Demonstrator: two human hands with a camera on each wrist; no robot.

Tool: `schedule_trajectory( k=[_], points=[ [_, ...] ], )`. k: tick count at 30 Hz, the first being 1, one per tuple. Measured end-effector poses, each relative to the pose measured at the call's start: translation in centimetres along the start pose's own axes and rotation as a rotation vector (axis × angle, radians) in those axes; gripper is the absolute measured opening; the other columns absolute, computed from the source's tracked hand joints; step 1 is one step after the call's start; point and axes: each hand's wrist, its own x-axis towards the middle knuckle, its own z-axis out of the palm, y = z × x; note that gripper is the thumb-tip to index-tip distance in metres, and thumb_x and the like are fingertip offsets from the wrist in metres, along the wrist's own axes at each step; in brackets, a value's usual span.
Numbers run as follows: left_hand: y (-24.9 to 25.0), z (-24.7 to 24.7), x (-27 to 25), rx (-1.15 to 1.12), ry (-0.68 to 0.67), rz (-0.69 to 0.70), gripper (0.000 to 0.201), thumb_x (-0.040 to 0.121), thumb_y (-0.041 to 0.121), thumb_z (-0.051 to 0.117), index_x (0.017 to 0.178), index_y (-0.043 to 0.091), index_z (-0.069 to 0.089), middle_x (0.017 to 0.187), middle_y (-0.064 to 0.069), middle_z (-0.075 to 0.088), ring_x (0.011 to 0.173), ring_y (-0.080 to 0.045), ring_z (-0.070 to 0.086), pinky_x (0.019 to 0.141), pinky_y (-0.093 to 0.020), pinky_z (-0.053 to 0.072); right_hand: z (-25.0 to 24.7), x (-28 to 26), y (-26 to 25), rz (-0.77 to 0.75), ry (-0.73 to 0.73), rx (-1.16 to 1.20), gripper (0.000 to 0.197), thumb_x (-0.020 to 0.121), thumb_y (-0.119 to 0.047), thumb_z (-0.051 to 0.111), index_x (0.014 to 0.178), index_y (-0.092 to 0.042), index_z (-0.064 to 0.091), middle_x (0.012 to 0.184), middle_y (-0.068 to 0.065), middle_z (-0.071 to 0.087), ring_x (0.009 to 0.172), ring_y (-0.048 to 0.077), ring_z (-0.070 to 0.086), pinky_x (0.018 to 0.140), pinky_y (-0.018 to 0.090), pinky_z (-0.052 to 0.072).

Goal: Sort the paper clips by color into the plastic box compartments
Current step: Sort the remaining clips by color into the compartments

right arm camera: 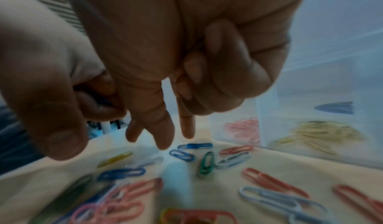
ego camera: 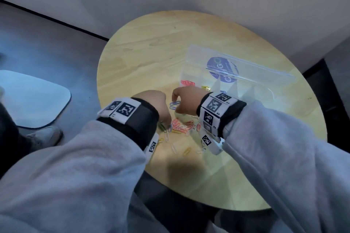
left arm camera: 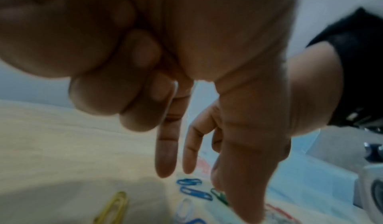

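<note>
Loose paper clips (ego camera: 181, 126) in several colors lie on the round wooden table (ego camera: 151, 43). Two blue clips (ego camera: 174, 103) (right arm camera: 194, 145) (left arm camera: 189, 181) lie apart at the pile's far side. My right hand (ego camera: 184, 100) (right arm camera: 174, 137) hovers just over them, thumb and forefinger straight and apart, the other fingers curled in. My left hand (ego camera: 153, 104) (right arm camera: 51, 96) is curled beside it, with a bit of blue showing in its grip and one finger down by a green clip (left arm camera: 219, 196). The clear plastic box (ego camera: 255, 91) holds red clips (right arm camera: 244, 127), yellow clips (right arm camera: 319, 132) and blue clips (right arm camera: 335, 108) in separate compartments.
The box's clear lid (ego camera: 246, 70) stands open toward the far right, with a round blue sticker. The table's near edge runs below my sleeves. A white seat (ego camera: 34, 98) and a shoe (ego camera: 45, 136) are on the floor at the left.
</note>
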Motion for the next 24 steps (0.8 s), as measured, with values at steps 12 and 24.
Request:
schedule_trajectory(
  k=[12, 24],
  points=[
    [1.7, 1.4, 1.0, 0.142, -0.091, -0.023, 0.032, 0.072, 0.036, 0.076, 0.060, 0.016, 0.055, 0.061, 0.000, 0.055, 0.063, -0.018, 0.055, 0.061, -0.028, 0.044, 2.3, 1.2, 1.3, -0.010, -0.017, -0.039, 0.023, 0.075, -0.010, 0.064, 0.093, -0.014, 0.051, 0.094, 0.006, 0.060, 0.080, 0.023, 0.055, 0.053, 0.026, 0.038],
    [1.6, 1.5, 1.3, 0.195, -0.083, -0.014, 0.032, 0.079, 0.024, 0.069, 0.057, 0.013, 0.049, 0.058, -0.001, 0.046, 0.056, -0.018, 0.046, 0.052, -0.026, 0.037, 2.3, 1.2, 1.0, 0.066, -0.191, -0.041, 0.006, 0.079, -0.016, 0.059, 0.076, -0.010, 0.058, 0.077, 0.006, 0.055, 0.073, 0.020, 0.054, 0.066, 0.026, 0.045]
  ],
)
